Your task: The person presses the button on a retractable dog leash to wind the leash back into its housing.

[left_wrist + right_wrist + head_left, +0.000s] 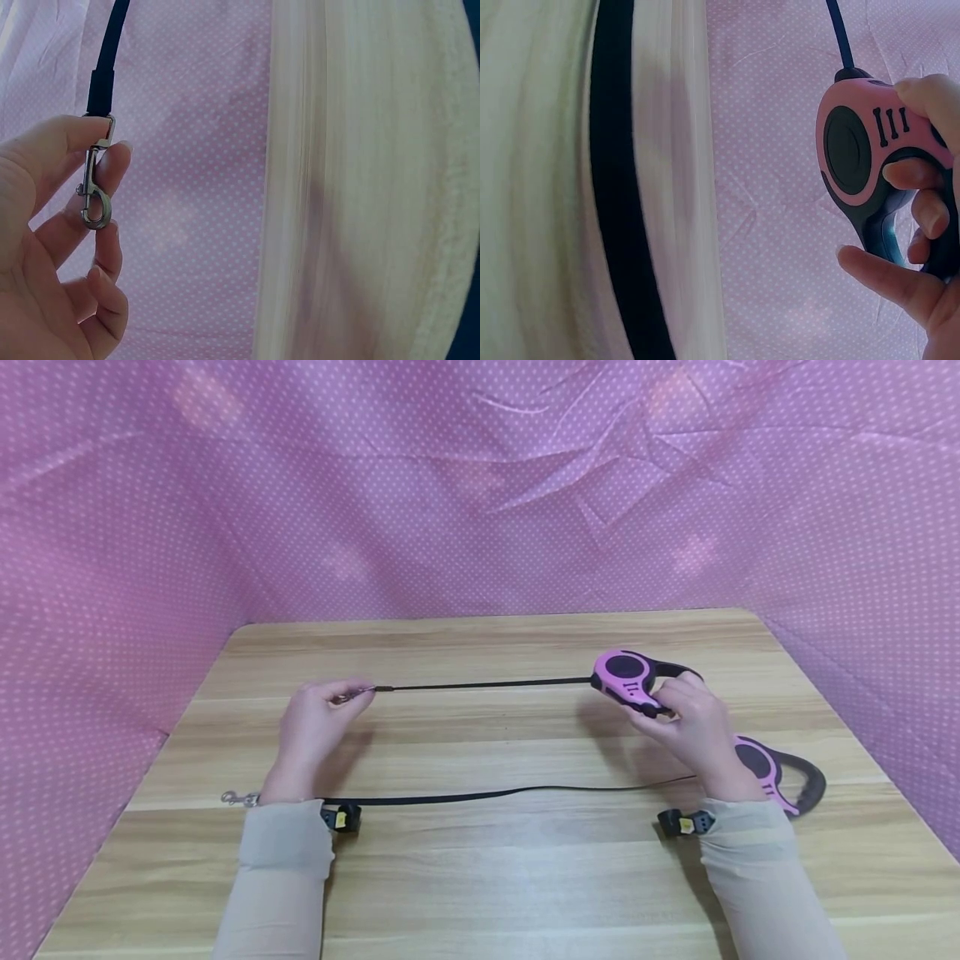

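Above the wooden table, my right hand (699, 727) grips the handle of a pink and black retractable dog leash (609, 667). Fingers pass through its handle loop, and the thumb lies on the pink casing in the right wrist view. A black strap (487, 684) runs straight from the casing across to my left hand (309, 731). There, thumb and finger pinch the strap's metal snap hook (96, 214) near its top, while the other fingers are bent. A second, similar leash (756, 762) lies on the table, partly hidden behind my right wrist.
The second leash's strap (450, 798) stretches across the wooden table (510, 885) below my hands, and its snap hook (238, 797) lies left of my left wrist. Pink dotted cloth (480, 527) hangs behind and at both sides. Both wrists carry small black cameras (347, 818).
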Demonstrator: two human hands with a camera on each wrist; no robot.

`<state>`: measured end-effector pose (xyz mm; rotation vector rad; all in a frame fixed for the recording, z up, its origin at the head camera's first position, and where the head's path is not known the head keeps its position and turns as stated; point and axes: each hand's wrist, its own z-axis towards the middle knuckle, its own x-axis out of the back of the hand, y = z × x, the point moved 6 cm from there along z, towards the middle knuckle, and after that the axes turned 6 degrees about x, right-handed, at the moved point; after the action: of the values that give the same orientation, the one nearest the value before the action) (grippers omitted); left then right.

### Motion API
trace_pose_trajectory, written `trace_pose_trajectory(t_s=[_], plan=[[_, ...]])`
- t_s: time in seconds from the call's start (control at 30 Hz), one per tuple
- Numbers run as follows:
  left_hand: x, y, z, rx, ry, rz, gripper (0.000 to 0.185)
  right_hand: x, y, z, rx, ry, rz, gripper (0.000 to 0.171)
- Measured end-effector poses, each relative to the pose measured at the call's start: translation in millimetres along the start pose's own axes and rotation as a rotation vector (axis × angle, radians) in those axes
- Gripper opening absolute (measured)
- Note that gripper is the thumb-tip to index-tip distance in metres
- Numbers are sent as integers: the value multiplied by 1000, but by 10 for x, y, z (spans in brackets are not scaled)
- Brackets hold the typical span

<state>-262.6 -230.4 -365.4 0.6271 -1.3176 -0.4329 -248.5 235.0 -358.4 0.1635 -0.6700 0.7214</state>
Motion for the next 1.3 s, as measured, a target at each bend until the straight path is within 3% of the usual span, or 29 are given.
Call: trace_pose_trajectory(t_s=[0.63,1.3], plan=[[-80,110,-27,-34,55,51,29,-18,-32,17,26,3,26,33],[-158,165,-44,-56,39,65,29,-30,-58,29,66,56,46,34]])
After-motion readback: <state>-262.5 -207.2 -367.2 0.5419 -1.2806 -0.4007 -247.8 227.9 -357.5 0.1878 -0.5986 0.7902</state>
